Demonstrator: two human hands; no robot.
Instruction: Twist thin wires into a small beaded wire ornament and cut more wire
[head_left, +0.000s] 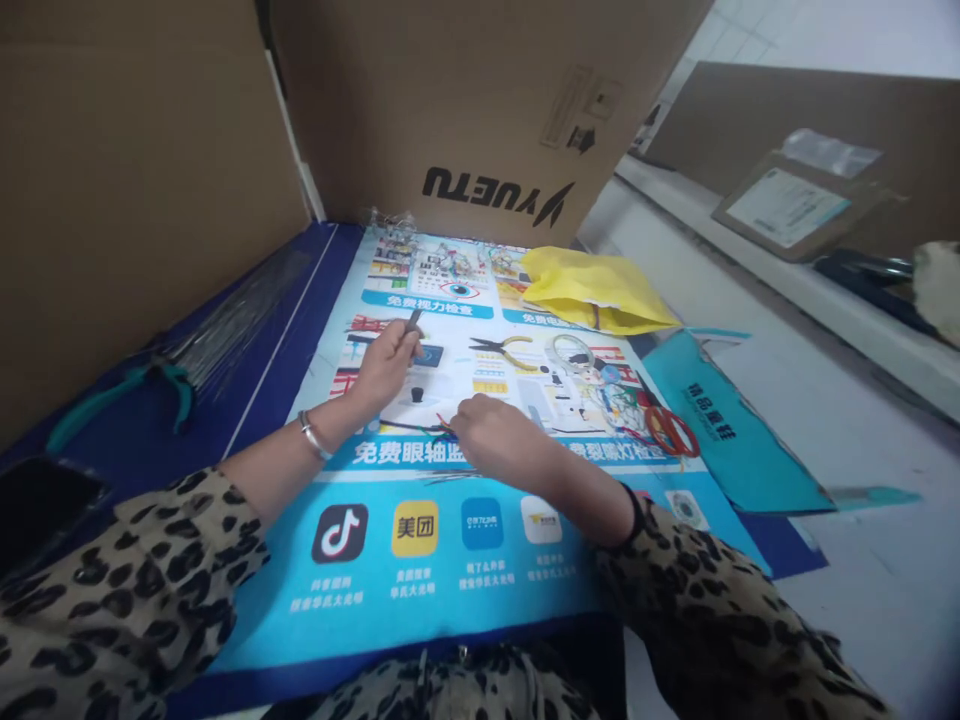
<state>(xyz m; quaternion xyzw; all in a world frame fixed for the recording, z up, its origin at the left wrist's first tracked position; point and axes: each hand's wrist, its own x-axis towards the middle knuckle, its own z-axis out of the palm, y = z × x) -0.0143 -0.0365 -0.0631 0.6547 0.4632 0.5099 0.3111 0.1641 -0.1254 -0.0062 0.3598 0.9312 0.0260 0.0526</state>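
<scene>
My left hand is closed around a small dark grey flat-ended object, whose tip sticks up past the fingers; its kind does not show. My right hand is bent down over the printed sheet, fingers pinched at a few thin coloured wires, red and green among them. The fingertips partly hide these wires. Between and beyond the hands lies a pair of yellow-handled pliers, jaws apart. Several thin wire pieces rest just below my right hand.
Coiled wire and a red-orange wire ring lie on the right. Behind are a yellow bag and tall cardboard walls. Teal-handled pliers sit beside a bundle of thin wires. A teal card piece borders the sheet.
</scene>
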